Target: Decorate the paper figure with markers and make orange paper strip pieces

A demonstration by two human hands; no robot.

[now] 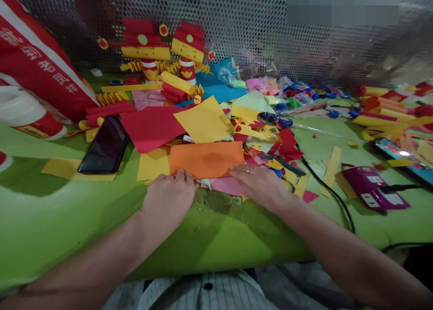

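A sheet of orange paper (207,160), a wide rectangle that looks folded along its near edge, lies over other papers in front of me. My left hand (171,192) is closed at its near left corner, fingers curled and the thumb tucked out of sight. At the near right corner, my right hand (259,183), with a ring on one finger, grips the paper's edge. Behind the orange sheet are a yellow paper square (205,119) and a red paper sheet (154,127). Pink paper (226,186) peeks out beneath it.
A black phone (104,145) lies at left beside a white-and-red cup (30,113). Two paper figures (146,48) stand at the back by a perforated metal panel. Paper scraps (287,147), a black cable (326,186) and a purple power strip (375,188) are on the right.
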